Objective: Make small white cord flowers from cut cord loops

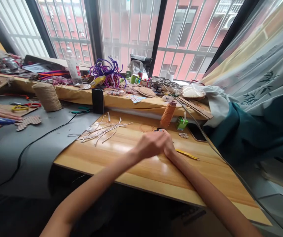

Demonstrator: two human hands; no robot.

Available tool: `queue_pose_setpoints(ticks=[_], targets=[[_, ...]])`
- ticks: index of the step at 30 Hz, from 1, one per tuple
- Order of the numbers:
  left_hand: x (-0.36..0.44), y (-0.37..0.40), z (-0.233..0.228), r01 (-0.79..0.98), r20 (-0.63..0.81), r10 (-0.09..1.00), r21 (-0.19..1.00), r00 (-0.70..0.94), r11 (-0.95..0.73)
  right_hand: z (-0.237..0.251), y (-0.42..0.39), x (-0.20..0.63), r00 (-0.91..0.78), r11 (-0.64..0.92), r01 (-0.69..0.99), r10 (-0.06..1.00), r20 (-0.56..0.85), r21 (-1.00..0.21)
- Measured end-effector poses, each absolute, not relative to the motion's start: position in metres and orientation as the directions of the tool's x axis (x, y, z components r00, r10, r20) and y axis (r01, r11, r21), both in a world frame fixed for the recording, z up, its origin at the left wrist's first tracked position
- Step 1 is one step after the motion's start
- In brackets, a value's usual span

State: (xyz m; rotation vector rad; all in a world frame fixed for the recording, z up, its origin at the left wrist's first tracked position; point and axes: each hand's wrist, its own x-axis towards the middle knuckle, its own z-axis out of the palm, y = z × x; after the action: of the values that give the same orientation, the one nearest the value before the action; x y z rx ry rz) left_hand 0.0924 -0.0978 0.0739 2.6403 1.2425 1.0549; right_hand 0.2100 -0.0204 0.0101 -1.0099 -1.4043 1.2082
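Holding left hand (pixel 152 143) and right hand (pixel 168 144) together over the table (pixel 89 158), with a small dark thing (pixel 159 129) just beyond; cannot tell the grip of either. Brace both for steadiness, clear of the spool (pixel 168 114).

Bright daylt thru window (pixel 129 26); glare on tabletop (pixel 164 168); dark below; view edges blurry/stretched.

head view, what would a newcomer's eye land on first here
Probably the tangle of vivid purple strands, on the cloth-covered ledge below the window. Next, perhaps, the person's left hand and right hand, close together over the wooden table, with the orange spool just beyond them.
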Motion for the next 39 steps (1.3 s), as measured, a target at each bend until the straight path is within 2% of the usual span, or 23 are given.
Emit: queue_pose_setpoints(ticks=[1, 2, 3, 7, 12, 20, 26, 31, 33, 36, 39], targets=[[0.084, -0.076, 0.067, 0.661, 0.49, 0.821, 0.516, 0.293, -0.544, 0.011, -0.021, 0.211, -0.173, 0.143, -0.053, 0.973, 0.151, -0.988], [0.076, -0.058, 0.061, 0.571, 0.361, 0.91, 0.711, 0.203, -0.41, 0.011, -0.021, 0.211, -0.182, 0.125, -0.097, 0.973, 0.141, -0.987], [0.07, -0.043, 0.055, 0.535, 0.295, 0.932, 0.764, 0.209, -0.362, 0.011, -0.02, 0.212, -0.19, 0.105, -0.14, 0.973, 0.131, -0.985], [0.059, -0.025, 0.035, 0.452, 0.145, 0.931, 0.842, 0.336, -0.295, 0.012, -0.019, 0.213, -0.201, 0.048, -0.245, 0.975, 0.099, -0.968], [0.06, -0.028, 0.013, 0.423, 0.095, 0.909, 0.862, 0.406, -0.279, 0.014, -0.02, 0.213, -0.234, 0.0, -0.269, 0.97, 0.065, -0.963], [0.056, -0.03, 0.008, 0.541, 0.255, 0.903, 0.733, 0.345, -0.413, 0.012, -0.022, 0.21, -0.25, -0.022, -0.146, 0.968, 0.015, -0.989], [0.051, -0.028, 0.003, 0.767, 0.332, 0.865, 0.411, 0.377, -0.492, 0.008, -0.02, 0.213, -0.221, 0.027, 0.001, 0.975, 0.026, -1.0], [0.047, -0.026, -0.001, 0.789, 0.339, 0.857, 0.359, 0.388, -0.499, 0.006, -0.017, 0.219, -0.214, 0.129, 0.155, 0.972, 0.094, -0.979], [0.045, -0.027, 0.001, 0.792, 0.338, 0.852, 0.34, 0.4, -0.507, 0.006, -0.017, 0.22, -0.227, 0.189, 0.223, 0.964, 0.137, -0.956], [0.043, -0.03, 0.006, 0.84, 0.324, 0.849, 0.219, 0.417, -0.496, 0.005, -0.02, 0.218, -0.267, 0.305, 0.315, 0.937, 0.224, -0.899], [0.042, -0.032, 0.009, 0.868, 0.297, 0.846, 0.095, 0.443, -0.488, 0.004, -0.024, 0.214, -0.393, 0.515, 0.479, 0.85, 0.352, -0.711]])
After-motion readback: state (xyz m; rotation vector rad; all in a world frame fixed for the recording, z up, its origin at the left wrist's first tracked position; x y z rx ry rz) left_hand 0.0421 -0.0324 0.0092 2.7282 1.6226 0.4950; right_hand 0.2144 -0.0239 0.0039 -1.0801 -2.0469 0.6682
